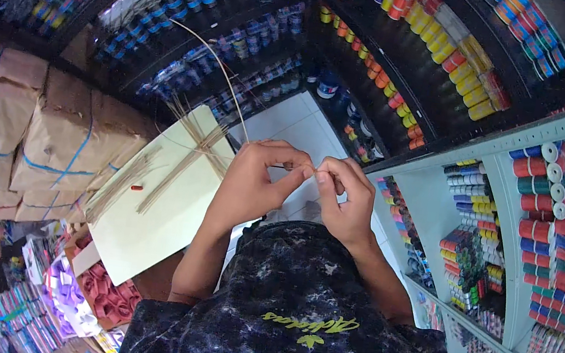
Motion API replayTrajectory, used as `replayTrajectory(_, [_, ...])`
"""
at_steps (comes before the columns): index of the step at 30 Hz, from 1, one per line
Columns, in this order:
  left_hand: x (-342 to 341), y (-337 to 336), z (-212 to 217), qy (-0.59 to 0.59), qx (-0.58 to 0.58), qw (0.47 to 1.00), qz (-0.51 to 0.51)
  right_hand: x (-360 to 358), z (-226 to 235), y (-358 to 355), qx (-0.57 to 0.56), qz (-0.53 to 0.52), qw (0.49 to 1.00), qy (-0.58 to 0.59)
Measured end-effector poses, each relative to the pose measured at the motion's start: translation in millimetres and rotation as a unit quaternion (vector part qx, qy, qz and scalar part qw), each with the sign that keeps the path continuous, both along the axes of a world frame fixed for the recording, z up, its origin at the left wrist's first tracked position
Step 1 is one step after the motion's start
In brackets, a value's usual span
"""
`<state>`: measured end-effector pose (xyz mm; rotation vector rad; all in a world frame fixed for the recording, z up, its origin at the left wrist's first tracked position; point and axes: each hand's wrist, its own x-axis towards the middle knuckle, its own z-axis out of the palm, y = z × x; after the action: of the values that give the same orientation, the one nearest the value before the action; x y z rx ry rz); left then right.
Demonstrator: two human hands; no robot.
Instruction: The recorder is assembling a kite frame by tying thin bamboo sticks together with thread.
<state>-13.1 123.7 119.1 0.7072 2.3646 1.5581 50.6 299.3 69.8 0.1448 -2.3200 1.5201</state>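
In front of my chest both hands meet, fingertips nearly touching. My left hand (259, 177) is closed in a pinch on a thin, pale strand (225, 73) that looks like cane. From that hand the strand curves up and away to the far left. Thumb and forefinger pressed together, my right hand (350, 199) pinches what seems to be the same strand's short end; the fingers hide most of it. To the left, similar thin brown strands (181, 171) lie crossed and in loose bunches on a pale yellow board (161, 242). A small red object (137, 188) rests among them.
Wrapped brown paper parcels (62, 127) tied with blue string are stacked at the left. Dark shelves (386, 54) of thread spools stand ahead, and a pale shelf unit (509, 208) with more spools is close on the right. Pink and purple ribbon rolls (108, 294) sit below the board.
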Motion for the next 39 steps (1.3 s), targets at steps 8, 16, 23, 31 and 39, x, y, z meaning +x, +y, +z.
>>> replayTrajectory(8, [-7.5,15.5,-7.4,-0.004,0.040,0.998,-0.043,10.5,-2.0,7.7,-0.032,-0.046,0.998,-0.006])
replayTrajectory(16, [-11.4,34.2,-4.1,-0.013,0.045,0.996,-0.077,21.1,-8.7,16.9,-0.046,-0.085,0.995,0.000])
replayTrajectory(23, [-12.4,47.8,-5.1,-0.006,0.047,0.996,-0.081,31.0,-24.2,21.8,-0.135,-0.149,0.979,-0.042])
replayTrajectory(31, [-7.8,67.4,-7.9,0.006,0.044,0.994,-0.095,35.4,-23.7,24.5,-0.252,-0.178,0.949,-0.061])
replayTrajectory(39, [-8.0,80.7,-12.1,0.012,0.057,0.990,-0.127,41.9,-21.0,29.6,-0.262,-0.170,0.947,-0.076])
